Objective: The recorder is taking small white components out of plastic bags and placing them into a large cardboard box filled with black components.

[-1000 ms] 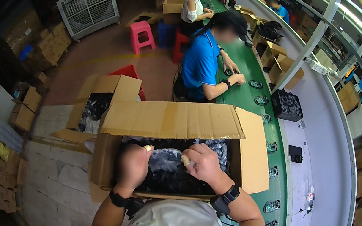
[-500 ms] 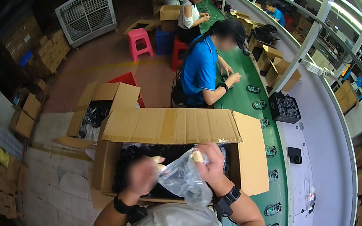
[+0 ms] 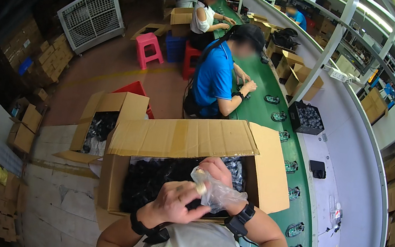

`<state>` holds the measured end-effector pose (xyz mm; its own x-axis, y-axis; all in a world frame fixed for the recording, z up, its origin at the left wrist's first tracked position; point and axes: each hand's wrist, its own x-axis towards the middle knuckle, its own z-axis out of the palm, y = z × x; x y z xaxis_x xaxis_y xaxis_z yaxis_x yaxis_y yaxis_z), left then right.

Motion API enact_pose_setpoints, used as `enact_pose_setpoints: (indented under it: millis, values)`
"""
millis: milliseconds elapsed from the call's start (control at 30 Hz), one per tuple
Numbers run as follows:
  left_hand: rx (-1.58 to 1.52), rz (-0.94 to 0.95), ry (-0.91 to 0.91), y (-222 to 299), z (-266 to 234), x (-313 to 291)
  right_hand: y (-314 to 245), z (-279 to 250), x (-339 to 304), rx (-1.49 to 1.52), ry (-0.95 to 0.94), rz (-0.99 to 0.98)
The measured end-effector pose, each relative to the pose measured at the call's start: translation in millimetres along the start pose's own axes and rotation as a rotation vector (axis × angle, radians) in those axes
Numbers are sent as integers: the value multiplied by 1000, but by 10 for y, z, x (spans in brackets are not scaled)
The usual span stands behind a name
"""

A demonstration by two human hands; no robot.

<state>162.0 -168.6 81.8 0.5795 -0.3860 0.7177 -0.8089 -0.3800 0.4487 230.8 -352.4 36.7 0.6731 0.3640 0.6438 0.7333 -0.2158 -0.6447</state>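
Our right hand (image 3: 217, 168) pinches a clear, crumpled plastic bag (image 3: 221, 197), which hangs toward that hand's six o'clock, over an open brown cardboard box (image 3: 110, 177). Our left hand (image 3: 176, 202) touches the bag from nine o'clock; whether it grips, we cannot tell.

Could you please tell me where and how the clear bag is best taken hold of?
Probably by the loose end of the clear bag, pinched from above: that limp film spreads out on top, by the wrist of the right hand, whereas the opposite end is crowded by the fingers of that hand and the left hand.
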Motion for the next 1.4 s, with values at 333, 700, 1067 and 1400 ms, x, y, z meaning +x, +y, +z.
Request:
enact_pose_setpoints:
  millis: [333,700,1067,1400]
  values:
    - [174,-103,-132,-232,158,8,266,218,-234,155,-180,224]
    - [97,-237,-3,-390,146,-134,303,245,-199,1107,-194,519]
    - [406,-313,-386,-643,-153,-354,258,-124,24,159,24,78]
    - [-449,-604,164,-615,223,-217,138,264,59,293,-229,-74]
